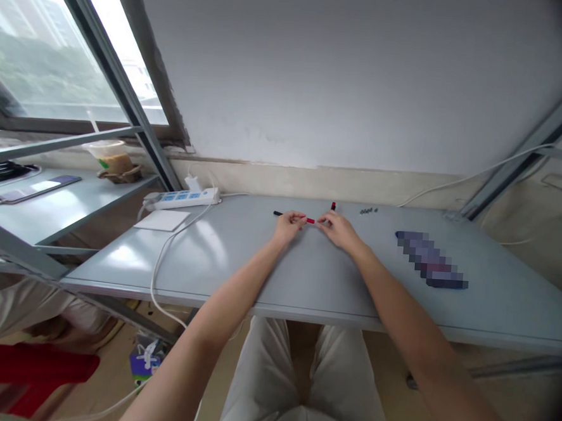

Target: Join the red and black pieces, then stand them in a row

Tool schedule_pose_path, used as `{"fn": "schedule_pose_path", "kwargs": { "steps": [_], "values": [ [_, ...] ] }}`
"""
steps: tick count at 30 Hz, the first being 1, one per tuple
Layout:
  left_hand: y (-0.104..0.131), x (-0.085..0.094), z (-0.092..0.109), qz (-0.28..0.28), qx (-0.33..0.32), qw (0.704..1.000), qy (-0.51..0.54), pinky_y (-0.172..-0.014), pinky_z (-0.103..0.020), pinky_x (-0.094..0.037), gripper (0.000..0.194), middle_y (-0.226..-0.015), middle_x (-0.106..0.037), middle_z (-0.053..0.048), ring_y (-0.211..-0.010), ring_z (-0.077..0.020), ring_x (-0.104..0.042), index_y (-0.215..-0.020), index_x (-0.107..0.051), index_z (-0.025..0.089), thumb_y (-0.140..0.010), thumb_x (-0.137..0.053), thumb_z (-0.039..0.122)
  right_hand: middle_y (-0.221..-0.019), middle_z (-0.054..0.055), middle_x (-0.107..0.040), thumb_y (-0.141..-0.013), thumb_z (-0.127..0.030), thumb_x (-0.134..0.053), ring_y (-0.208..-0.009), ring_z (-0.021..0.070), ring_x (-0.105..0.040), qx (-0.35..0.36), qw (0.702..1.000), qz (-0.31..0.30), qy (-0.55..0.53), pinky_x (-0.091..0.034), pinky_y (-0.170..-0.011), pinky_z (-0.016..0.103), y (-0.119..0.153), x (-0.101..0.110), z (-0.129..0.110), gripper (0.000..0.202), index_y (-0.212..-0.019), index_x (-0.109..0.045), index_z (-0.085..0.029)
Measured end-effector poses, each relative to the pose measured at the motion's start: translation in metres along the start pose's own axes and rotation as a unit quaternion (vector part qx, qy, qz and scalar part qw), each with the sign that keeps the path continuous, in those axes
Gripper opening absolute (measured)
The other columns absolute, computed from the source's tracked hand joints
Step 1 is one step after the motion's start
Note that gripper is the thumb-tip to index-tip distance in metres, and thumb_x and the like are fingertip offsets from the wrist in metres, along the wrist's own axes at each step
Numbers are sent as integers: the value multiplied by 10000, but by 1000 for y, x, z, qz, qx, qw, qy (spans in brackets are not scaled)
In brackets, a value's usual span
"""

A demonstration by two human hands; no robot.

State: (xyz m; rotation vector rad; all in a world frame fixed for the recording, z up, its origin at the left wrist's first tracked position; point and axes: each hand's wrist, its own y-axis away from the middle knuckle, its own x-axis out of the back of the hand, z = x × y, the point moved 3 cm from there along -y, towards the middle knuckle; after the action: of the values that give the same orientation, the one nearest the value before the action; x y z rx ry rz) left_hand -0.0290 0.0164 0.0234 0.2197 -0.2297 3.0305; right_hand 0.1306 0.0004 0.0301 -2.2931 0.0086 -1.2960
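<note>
My left hand [290,226] is closed round a slim pen [310,220], whose black end sticks out to the left of the fingers and whose red end points right, toward my other hand. My right hand [336,229] is just right of the red end, its fingers pinched together; whether something small is between them is too small to tell. A short red and black piece [333,206] shows just behind my right hand. Several small dark pieces [369,211] lie in a row on the grey table [323,296], farther right.
A white power strip [190,196] and a flat white square [162,220] are at the left, with a white cable running over the front edge. A blurred dark object [431,260] lies at the right. A cup [115,159] and a phone [39,189] rest on the left-hand table.
</note>
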Motion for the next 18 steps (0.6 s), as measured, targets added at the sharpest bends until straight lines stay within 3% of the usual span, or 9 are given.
{"fn": "schedule_pose_path", "kwargs": {
  "steps": [3,6,10,18],
  "values": [
    [-2,1,-2,5,-4,1000,-7,-598,-229,-448,126,-750,-627,-51,-579,-79,-515,-841,-592,135,-759,-576,228,-1000,89,-600,-779,-213,-532,-937,201,-533,-22,993,-2,113,-363,-824,322,2,7,3,161,-916,-612,-188],
    [-6,6,-2,27,-20,998,-48,-607,-233,-443,121,-740,-620,-51,-592,-87,-516,-834,-587,137,-767,-561,235,-929,94,-632,-756,-173,-523,-912,223,-551,-121,979,16,164,-362,-815,350,2,14,16,178,-907,-617,-183],
    [-8,8,1,56,-95,981,-157,-647,-238,-428,89,-735,-614,-39,-644,-103,-523,-794,-597,157,-739,-577,224,-874,69,-664,-742,-198,-531,-845,201,-589,-245,963,40,101,-403,-741,303,3,15,41,197,-905,-641,-194],
    [-14,-23,3,-17,-120,965,-233,-651,-234,-412,97,-752,-624,-24,-624,-99,-519,-784,-594,175,-687,-602,176,-852,61,-682,-718,-234,-571,-802,170,-610,-289,954,70,43,-423,-691,250,3,11,64,176,-848,-675,-176]
  ]
}}
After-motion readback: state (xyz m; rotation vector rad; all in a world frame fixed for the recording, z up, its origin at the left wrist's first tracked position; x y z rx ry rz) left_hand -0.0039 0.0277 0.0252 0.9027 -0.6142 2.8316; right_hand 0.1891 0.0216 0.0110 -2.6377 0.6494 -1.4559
